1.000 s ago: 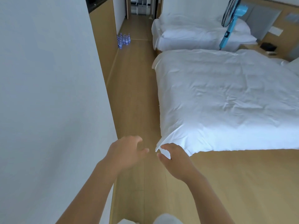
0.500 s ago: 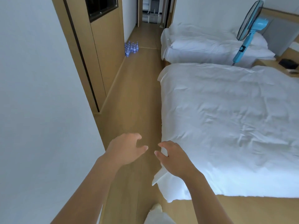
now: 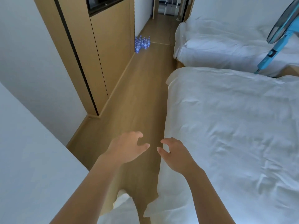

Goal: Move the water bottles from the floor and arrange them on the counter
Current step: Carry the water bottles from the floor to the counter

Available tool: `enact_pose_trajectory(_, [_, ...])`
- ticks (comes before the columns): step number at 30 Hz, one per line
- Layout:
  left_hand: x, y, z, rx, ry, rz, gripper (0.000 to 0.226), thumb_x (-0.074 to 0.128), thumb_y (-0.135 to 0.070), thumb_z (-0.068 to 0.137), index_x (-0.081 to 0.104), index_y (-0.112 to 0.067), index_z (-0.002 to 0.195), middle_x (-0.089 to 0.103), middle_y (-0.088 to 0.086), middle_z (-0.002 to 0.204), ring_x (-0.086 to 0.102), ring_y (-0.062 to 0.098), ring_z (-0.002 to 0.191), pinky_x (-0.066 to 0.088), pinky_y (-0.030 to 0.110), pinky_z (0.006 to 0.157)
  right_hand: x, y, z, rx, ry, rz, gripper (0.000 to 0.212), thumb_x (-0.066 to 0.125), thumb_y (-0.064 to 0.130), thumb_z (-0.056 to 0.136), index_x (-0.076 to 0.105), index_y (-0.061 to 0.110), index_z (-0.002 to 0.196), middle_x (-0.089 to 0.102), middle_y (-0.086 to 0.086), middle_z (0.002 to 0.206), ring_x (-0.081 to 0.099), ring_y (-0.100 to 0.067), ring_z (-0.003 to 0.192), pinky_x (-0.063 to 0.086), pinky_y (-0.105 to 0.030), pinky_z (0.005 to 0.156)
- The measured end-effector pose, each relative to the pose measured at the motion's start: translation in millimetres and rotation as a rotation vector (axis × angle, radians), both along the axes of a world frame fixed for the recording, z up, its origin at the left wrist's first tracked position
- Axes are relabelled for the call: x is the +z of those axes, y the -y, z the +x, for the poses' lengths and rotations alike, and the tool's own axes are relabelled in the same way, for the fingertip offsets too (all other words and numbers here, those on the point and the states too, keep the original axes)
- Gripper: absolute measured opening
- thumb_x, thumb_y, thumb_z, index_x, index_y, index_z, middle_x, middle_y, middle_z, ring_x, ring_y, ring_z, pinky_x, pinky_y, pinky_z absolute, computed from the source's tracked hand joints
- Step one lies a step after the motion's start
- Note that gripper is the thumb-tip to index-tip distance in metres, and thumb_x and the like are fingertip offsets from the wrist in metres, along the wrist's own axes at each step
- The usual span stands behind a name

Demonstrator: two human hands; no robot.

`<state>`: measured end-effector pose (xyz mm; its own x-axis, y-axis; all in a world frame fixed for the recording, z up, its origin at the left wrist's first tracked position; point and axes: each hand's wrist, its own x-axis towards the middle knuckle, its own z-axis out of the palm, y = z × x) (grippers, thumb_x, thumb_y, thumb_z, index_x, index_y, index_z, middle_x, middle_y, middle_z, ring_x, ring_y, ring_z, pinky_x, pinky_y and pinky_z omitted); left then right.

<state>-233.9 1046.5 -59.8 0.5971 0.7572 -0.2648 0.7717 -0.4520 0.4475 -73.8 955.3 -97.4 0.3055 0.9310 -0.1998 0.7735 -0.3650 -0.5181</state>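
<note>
Several clear water bottles (image 3: pixel 141 43) with blue labels stand in a cluster on the wooden floor, far ahead beside the wooden cabinet. My left hand (image 3: pixel 127 148) and my right hand (image 3: pixel 175 153) are held out in front of me above the floor, side by side, far short of the bottles. Both hands hold nothing, with fingers loosely curled. A dark counter edge (image 3: pixel 103 7) shows in a recess high in the cabinet.
A wooden cabinet (image 3: pixel 103 50) lines the left of a narrow floor aisle (image 3: pixel 142 94). A white bed (image 3: pixel 234 126) fills the right side, a second bed (image 3: pixel 226 46) behind it. A blue fan (image 3: pixel 281 34) stands at the far right. White wall (image 3: pixel 24 143) at left.
The view has advanced along the aisle past the wall corner; the cabinet and bottles appear closer. The bed corner now lies beside my right hand. Both hands stay empty.
</note>
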Motion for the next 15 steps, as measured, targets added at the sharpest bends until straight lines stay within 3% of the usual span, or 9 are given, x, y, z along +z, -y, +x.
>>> enact_pose_trajectory(11, [-12.2,-213.3,83.3,0.02,-0.022,-0.038,0.054,0.049,-0.049,0.091,0.044,-0.021,0.137,0.052,-0.003,0.136,0.052,0.015,0.118,0.041,0.029,0.094,-14.0,-214.9,82.5,-0.009,-0.019,-0.073,0.044,0.046,0.04,0.096,0.048,0.018,0.134,0.049,0.0,0.136,0.043,-0.018,0.126,0.034,-0.029,0.104])
enact_pose_trajectory(15, [-5.9,-298.3,107.3,0.019,-0.037,-0.047,0.055,0.05,-0.049,0.091,0.044,-0.021,0.137,0.052,-0.003,0.136,0.05,0.016,0.121,0.041,0.03,0.096,-6.1,-292.3,106.6,-0.017,-0.019,-0.091,0.035,0.047,0.029,0.096,0.059,0.003,0.115,0.06,-0.012,0.118,0.052,-0.023,0.108,0.037,-0.025,0.09])
